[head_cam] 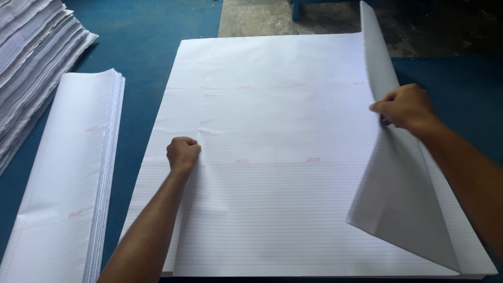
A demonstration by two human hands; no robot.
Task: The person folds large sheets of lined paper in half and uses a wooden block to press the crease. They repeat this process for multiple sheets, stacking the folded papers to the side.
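Right hand [407,109] lifts ruled sheet's [387,173] right edge upright.

Folded paper pile [78,173] and stack [31,52] on blue table [146,31].

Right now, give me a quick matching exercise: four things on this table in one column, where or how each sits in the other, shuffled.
Things:
1. left hand
2. right hand
3. folded stack
4. loose pile

Places or states:
A. far left corner, fanned edges
B. fist pressed on the big ruled sheet
C. pinching the lifted sheet edge
D. left of the big sheet, on the blue table

Pairs: 1-B, 2-C, 3-D, 4-A
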